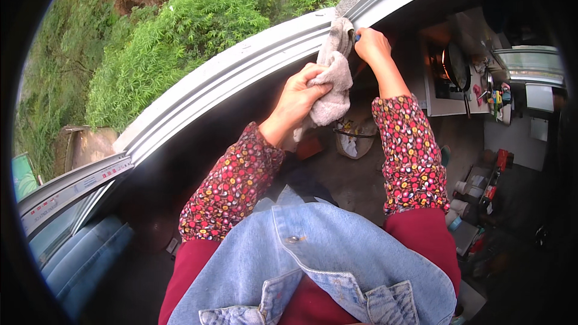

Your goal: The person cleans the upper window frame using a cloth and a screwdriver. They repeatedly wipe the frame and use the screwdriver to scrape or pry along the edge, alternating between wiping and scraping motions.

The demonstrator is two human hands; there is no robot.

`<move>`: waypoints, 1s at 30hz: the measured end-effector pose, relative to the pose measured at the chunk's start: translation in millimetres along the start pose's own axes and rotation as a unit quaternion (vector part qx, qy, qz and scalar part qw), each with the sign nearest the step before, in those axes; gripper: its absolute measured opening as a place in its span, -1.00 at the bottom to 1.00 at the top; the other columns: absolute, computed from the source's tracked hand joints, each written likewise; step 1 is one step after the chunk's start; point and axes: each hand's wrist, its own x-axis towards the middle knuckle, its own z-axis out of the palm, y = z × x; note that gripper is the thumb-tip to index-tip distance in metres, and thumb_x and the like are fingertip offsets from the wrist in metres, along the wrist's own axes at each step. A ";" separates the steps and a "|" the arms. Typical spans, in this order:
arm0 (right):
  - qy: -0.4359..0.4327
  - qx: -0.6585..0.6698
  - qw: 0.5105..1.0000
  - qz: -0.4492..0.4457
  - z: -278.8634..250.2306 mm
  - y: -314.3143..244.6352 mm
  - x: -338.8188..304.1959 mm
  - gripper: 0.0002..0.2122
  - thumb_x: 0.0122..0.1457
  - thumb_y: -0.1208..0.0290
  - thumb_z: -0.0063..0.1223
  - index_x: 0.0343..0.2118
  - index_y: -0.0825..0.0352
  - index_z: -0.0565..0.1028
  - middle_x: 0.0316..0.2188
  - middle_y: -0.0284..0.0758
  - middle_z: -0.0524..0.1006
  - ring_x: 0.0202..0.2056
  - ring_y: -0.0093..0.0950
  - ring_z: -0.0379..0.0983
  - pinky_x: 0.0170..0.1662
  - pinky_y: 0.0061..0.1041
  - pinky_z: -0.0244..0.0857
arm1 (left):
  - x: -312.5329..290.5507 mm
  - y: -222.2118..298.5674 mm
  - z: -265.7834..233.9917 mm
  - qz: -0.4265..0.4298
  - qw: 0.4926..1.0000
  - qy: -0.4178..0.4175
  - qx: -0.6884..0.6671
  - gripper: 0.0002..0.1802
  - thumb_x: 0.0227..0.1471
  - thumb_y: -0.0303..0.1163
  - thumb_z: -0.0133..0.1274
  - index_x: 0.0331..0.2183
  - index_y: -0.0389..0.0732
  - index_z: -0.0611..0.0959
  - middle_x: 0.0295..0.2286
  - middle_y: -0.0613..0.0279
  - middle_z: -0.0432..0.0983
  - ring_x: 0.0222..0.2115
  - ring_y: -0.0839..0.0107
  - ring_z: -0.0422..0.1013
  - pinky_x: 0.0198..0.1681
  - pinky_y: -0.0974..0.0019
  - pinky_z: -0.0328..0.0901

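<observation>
As the left hand [299, 97] grips the grey cloth [336, 84] at one o'clock on the white window frame [198, 87] and the right hand [373, 47] closes around a mostly hidden blue object [357, 38], the step looks like wiping grooves [253, 59], next calling for firm pressure along them.

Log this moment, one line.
left hand: holds grey cloth at window frame | right hand: grips blue item, mostly hidden

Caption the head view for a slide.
Left hand gripping a cloth against a window frame, right hand close by, greenery outside.
</observation>
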 end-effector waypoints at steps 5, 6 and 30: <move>0.045 -0.248 0.940 -0.230 1.8 -24.0 31.9 -0.76 0.14 0.48 -0.10 -0.29 0.28 0.66 -0.26 -0.16 0.64 -0.22 -0.22 0.62 -0.17 -0.26 0.49 | 9.0 1.1 -4.4 -0.024 0.991 0.023 -0.130 -0.64 0.13 -0.61 0.07 -0.01 -0.30 0.53 -0.18 0.17 0.58 -0.20 0.42 0.54 -0.11 0.31 0.48; 0.036 -0.284 0.923 -0.257 0.1 -29.5 36.8 -0.76 0.15 0.48 -0.09 -0.29 0.28 0.66 -0.25 -0.16 0.64 -0.21 -0.24 0.62 -0.17 -0.26 0.49 | 5.6 -0.5 -7.2 -0.029 0.989 0.021 -0.145 -0.63 0.13 -0.61 0.07 0.00 -0.31 0.52 -0.17 0.16 0.58 -0.20 0.41 0.54 -0.11 0.31 0.48; -0.319 -0.107 0.911 -0.238 -46.2 -145.6 17.6 -0.63 -0.05 0.62 0.14 -0.09 0.38 0.56 -0.71 -0.29 0.47 -0.81 -0.55 0.29 -0.77 -0.50 0.14 | -175.8 64.0 -152.5 0.147 0.934 0.285 -0.157 -0.66 0.19 -0.55 -0.04 0.01 -0.39 0.45 -0.16 0.04 0.55 -0.19 0.26 0.55 -0.09 0.22 0.48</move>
